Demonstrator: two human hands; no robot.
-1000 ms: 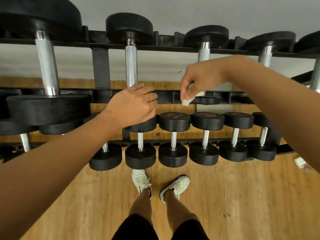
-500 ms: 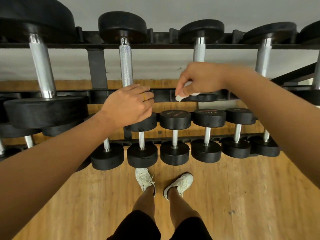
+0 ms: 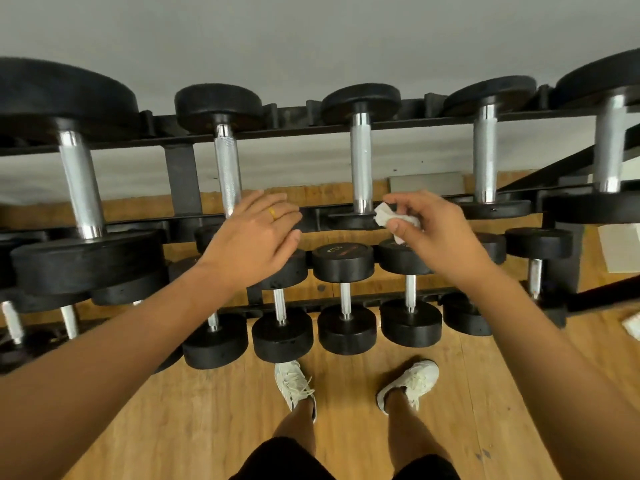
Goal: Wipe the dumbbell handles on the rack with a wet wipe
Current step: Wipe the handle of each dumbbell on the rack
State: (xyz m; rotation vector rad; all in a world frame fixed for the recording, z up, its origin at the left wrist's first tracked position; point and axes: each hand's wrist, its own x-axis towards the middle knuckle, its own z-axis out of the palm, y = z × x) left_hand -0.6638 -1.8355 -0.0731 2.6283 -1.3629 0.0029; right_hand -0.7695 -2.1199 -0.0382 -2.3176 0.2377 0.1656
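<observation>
White wipe [image 3: 383,215], pinched by the right hand [image 3: 434,235], has left the handle [image 3: 361,161].

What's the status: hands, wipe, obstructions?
Left hand open, at the rack. Right hand pinches wet wipe beside a top-row handle, lower end. Handle unobstructed.

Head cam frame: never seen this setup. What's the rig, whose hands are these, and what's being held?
There is no robot. A single camera worn on a person's head looks down at their own two hands. The left hand is open, fingers straight, in front of a black dumbbell rack. The right hand pinches a crumpled white wet wipe close to the near end of a chrome handle on the upper row; contact is unclear. A lower row holds smaller dumbbells. Below are a wooden floor and the person's white shoes.
</observation>
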